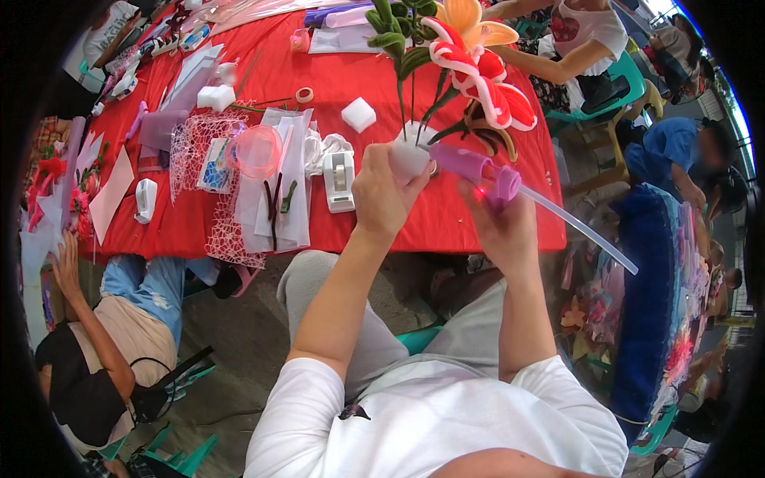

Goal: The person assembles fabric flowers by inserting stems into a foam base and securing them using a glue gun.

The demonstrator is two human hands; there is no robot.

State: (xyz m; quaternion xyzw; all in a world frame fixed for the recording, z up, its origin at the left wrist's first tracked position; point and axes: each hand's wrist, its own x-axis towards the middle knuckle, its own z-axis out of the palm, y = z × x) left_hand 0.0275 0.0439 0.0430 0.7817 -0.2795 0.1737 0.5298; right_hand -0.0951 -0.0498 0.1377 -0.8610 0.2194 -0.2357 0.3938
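Note:
My left hand [382, 197] grips a white foam block [411, 158] above the red-covered table. Stems stand in the top of the foam. They carry fuzzy pipe-cleaner flowers: a red one with white edges [478, 77], a yellow-orange one [469, 24] and green leaves [391, 39]. Brown fuzzy loops [493, 134] hang at the right. In my right hand [505, 230] is a purple hot glue gun [460, 164] with a small red light lit. Its nozzle end is close to the foam; contact cannot be made out. A translucent glue stick [580, 230] juts from its rear.
Left of my hands are a white tape dispenser [339, 185], a pink translucent cup [257, 152], white wrapping sheets [245, 209] and dark pipe cleaners [274, 209]. Foam cubes [358, 115] lie farther back. A person [107, 358] sits at left, another [580, 48] at far right.

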